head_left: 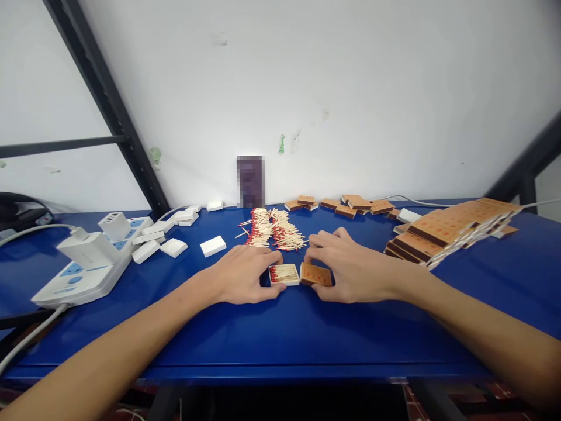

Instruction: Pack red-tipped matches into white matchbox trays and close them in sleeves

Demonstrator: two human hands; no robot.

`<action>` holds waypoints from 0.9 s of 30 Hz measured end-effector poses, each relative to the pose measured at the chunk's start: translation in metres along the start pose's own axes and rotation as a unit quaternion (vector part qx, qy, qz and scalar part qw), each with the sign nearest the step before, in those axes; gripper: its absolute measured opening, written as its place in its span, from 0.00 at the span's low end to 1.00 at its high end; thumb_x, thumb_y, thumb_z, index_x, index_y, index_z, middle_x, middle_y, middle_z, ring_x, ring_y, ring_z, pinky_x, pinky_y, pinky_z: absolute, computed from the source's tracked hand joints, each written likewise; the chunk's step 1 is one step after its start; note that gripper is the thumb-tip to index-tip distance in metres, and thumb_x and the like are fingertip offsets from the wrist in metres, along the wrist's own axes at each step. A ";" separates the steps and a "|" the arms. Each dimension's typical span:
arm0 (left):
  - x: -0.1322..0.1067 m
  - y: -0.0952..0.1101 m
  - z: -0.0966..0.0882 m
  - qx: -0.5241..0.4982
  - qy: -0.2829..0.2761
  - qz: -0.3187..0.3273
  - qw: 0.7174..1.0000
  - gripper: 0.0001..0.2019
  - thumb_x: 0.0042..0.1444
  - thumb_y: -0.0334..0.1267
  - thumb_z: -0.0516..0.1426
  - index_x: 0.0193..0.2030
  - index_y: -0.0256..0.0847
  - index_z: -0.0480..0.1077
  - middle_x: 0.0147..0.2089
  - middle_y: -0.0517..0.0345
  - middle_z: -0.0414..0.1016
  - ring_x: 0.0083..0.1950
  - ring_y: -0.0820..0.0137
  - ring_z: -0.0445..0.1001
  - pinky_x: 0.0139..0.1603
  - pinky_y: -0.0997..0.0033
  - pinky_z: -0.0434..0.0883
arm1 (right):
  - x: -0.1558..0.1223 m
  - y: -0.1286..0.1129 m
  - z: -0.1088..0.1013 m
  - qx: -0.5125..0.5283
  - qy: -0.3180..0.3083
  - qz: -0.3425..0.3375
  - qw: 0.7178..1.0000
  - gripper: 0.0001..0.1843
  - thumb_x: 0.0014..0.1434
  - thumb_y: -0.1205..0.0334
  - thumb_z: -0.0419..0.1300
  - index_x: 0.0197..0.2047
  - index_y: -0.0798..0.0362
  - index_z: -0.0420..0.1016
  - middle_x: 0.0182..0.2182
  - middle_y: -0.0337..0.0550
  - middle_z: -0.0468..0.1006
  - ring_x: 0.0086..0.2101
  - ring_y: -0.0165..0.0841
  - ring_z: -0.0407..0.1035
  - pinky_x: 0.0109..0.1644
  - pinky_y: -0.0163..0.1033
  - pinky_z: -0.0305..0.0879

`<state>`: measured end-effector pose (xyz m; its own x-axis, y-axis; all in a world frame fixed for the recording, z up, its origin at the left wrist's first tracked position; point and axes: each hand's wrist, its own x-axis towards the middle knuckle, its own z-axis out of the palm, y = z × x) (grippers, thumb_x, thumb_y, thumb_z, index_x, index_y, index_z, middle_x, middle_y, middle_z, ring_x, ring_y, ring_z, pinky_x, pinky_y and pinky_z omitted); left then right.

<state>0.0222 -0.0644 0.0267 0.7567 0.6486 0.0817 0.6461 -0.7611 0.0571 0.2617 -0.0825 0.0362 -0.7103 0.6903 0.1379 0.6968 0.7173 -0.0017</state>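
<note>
Near the front middle of the blue table, my left hand (252, 273) grips a small white matchbox tray (294, 283) by its long sides. Red-headed matches (284, 273) lie side by side in it. Its right end meets a brown printed matchbox sleeve (316, 275), which my right hand (335, 266) pinches between thumb and fingers. A white edge shows at the sleeve's left end. Just behind my hands, loose matches lie in two heaps, a left heap (260, 228) and a right heap (287, 230).
White trays (174, 248) lie scattered at left beside a power strip (94, 280) with plugged-in chargers. Brown matchboxes (357, 202) lie along the wall. Stacked flat sleeves (451, 225) lean at right. A pixelated dark panel (250, 181) stands at the back of the blue table (280, 333).
</note>
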 end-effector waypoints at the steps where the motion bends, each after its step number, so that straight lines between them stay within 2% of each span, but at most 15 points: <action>1: 0.000 0.000 0.000 -0.002 0.001 -0.002 1.000 0.15 0.57 0.51 0.54 0.40 0.42 0.67 0.35 0.56 0.73 0.34 0.64 0.71 0.32 0.68 0.61 | 0.001 -0.001 0.002 0.011 0.005 -0.008 1.000 0.13 0.54 0.51 0.59 0.34 0.53 0.70 0.36 0.47 0.69 0.39 0.42 0.63 0.44 0.48 0.56; 7: 0.000 0.000 -0.001 -0.016 0.007 -0.013 1.000 0.13 0.55 0.49 0.55 0.38 0.42 0.67 0.31 0.59 0.73 0.30 0.67 0.70 0.29 0.69 0.59 | 0.005 0.005 0.010 0.052 -0.011 -0.020 0.998 0.13 0.51 0.54 0.61 0.38 0.52 0.69 0.35 0.42 0.71 0.31 0.34 0.64 0.33 0.39 0.55; 14: 0.000 0.001 -0.001 -0.045 0.004 -0.012 0.999 0.16 0.57 0.52 0.54 0.38 0.41 0.68 0.31 0.58 0.71 0.29 0.68 0.69 0.29 0.71 0.60 | 0.006 0.003 0.011 0.101 -0.007 -0.002 0.995 0.13 0.58 0.51 0.58 0.40 0.51 0.69 0.37 0.42 0.76 0.34 0.37 0.68 0.37 0.40 0.57; 20: 0.000 -0.001 0.000 -0.097 0.003 0.027 0.995 0.16 0.59 0.51 0.55 0.42 0.41 0.69 0.32 0.59 0.71 0.32 0.68 0.69 0.32 0.71 0.62 | 0.007 0.004 0.011 0.146 -0.007 -0.018 0.989 0.14 0.56 0.52 0.61 0.42 0.52 0.70 0.37 0.42 0.77 0.35 0.36 0.68 0.38 0.40 0.58; 24: 0.000 0.001 0.001 -0.180 0.014 0.025 0.983 0.20 0.56 0.55 0.58 0.47 0.42 0.68 0.31 0.62 0.69 0.31 0.71 0.67 0.31 0.72 0.60 | 0.007 0.000 0.014 0.143 0.023 -0.030 0.989 0.15 0.56 0.52 0.61 0.43 0.52 0.71 0.36 0.42 0.76 0.33 0.35 0.66 0.41 0.41 0.57; 27: 0.000 0.005 0.004 -0.275 0.035 0.012 0.961 0.24 0.51 0.54 0.63 0.47 0.43 0.64 0.31 0.64 0.68 0.29 0.73 0.65 0.29 0.73 0.61 | 0.008 -0.005 0.016 0.128 0.056 -0.032 0.990 0.17 0.56 0.49 0.61 0.41 0.53 0.71 0.32 0.41 0.76 0.31 0.35 0.62 0.42 0.42 0.56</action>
<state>0.0258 -0.0679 0.0232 0.7504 0.6427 0.1545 0.4638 -0.6785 0.5696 0.2515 -0.0791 0.0217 -0.7265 0.6384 0.2544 0.5929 0.7694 -0.2376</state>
